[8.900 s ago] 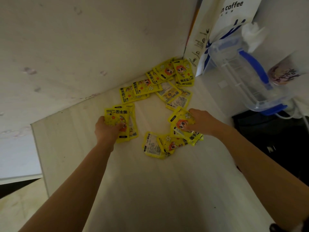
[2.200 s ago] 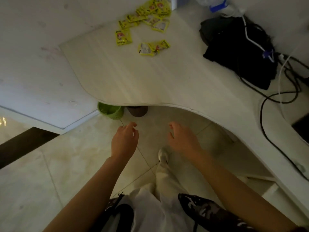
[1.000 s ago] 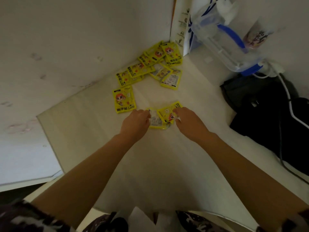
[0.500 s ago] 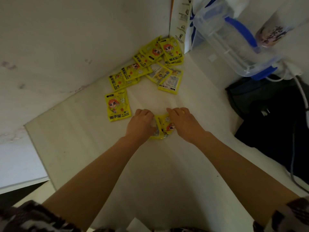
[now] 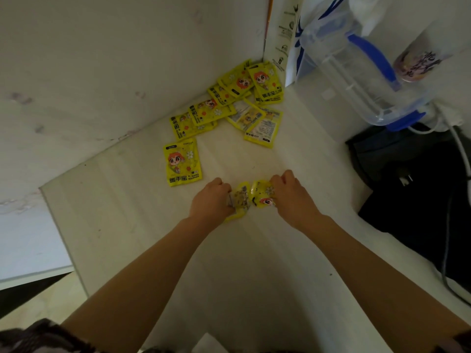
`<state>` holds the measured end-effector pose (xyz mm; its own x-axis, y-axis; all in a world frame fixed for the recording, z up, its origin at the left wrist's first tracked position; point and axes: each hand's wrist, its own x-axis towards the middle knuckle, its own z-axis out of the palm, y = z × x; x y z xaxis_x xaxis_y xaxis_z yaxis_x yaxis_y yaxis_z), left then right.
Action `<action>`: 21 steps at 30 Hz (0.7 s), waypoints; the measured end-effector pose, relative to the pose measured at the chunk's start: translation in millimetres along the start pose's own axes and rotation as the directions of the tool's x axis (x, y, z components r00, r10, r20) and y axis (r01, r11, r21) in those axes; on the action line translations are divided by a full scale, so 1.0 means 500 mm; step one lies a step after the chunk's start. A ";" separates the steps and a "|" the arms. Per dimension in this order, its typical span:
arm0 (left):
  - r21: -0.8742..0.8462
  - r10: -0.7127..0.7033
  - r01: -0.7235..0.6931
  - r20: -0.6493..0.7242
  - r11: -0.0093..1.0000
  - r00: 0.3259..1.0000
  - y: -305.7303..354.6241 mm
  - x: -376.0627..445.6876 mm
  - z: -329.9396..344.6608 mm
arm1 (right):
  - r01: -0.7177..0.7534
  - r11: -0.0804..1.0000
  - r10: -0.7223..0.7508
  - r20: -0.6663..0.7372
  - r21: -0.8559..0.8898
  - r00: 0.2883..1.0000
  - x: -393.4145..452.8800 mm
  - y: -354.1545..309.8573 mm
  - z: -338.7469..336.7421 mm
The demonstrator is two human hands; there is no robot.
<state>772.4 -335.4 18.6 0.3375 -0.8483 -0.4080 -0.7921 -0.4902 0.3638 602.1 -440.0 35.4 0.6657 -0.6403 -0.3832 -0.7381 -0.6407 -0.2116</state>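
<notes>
Several yellow hand-warmer packets lie on a pale wooden desk (image 5: 254, 263). My left hand (image 5: 211, 202) grips a crumpled packet (image 5: 240, 198) with its back side up. My right hand (image 5: 293, 197) grips another packet (image 5: 262, 196) right beside it; the two packets touch between my hands. A single packet (image 5: 182, 163) lies flat to the left of my hands, face up. A loose pile of packets (image 5: 237, 103) sits in the far corner against the wall.
A white wall panel runs along the desk's left edge. A white paper coffee bag (image 5: 285, 34) and a clear plastic box with a blue handle (image 5: 356, 67) stand at the back right. A black bag (image 5: 413, 189) with cables lies right of my hands.
Over the last second both hands closed in on the two nearest packets and curled round them, crumpling them together. Before that my hands hung below the desk edge.
</notes>
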 end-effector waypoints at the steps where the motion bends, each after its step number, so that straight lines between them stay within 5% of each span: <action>1: -0.023 -0.016 0.016 0.002 1.000 1.000 -0.005 -0.004 -0.003 | 0.009 1.000 -0.009 0.008 0.005 1.000 -0.002 -0.002 -0.001; 6: -0.275 -0.189 0.157 -0.093 0.949 0.978 -0.034 -0.025 -0.027 | 0.045 0.998 -0.048 0.104 0.032 0.993 0.001 -0.019 -0.001; 12: -0.534 -0.442 0.267 -0.233 0.803 0.866 -0.078 -0.012 -0.095 | -0.048 0.985 0.040 0.047 0.165 0.998 0.061 -0.031 -0.056; 17: -0.742 -0.707 0.373 -0.187 0.557 0.683 -0.116 0.031 -0.147 | -0.058 0.973 0.067 -0.031 0.223 0.997 0.148 -0.039 -0.110; 21: -0.756 -0.719 0.393 -0.144 0.523 0.680 -0.129 0.067 -0.159 | -0.051 0.963 0.061 -0.031 0.266 0.998 0.229 -0.051 -0.142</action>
<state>875.0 -348.0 47.9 0.8723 -0.2534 -0.4182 0.1027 -0.7413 0.6633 705.2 -527.0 60.6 0.6222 -0.6913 -0.3673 -0.7737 -0.4715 -0.4232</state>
